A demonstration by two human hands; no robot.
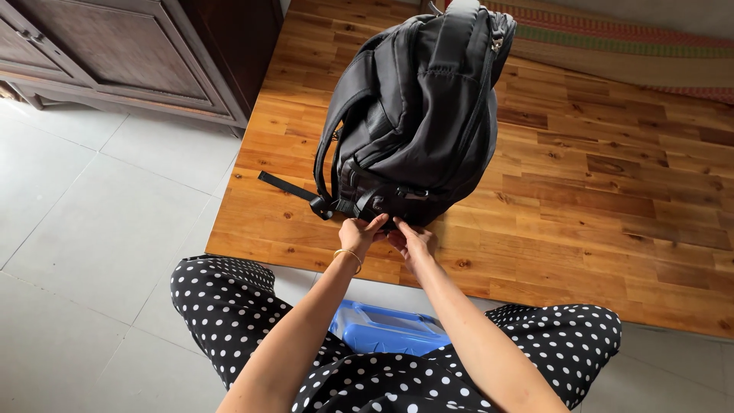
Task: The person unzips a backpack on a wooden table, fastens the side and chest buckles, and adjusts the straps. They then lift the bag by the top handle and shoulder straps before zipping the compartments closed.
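While both hands pinch at the near bottom edge of the black backpack [417, 115], the left hand [358, 233] grips a small strap or pull there and the right hand [410, 239], at its 3 o'clock, touches it and nips the same spot. The backpack stands at 12 o'clock on a wooden platform [612, 191]. A blue box [386, 330] rests at 6 o'clock on the dotted lap [229, 306]. A dark cabinet [130, 53] sits at 10 o'clock

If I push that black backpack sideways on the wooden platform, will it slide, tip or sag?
The black backpack looks soft-sided but bulging, so probably full and fairly heavy. Standing on its narrow base, it may tip rather than slide. Both hands, left hand and right hand, pinch its lower edge, which may steady it on the wooden platform.
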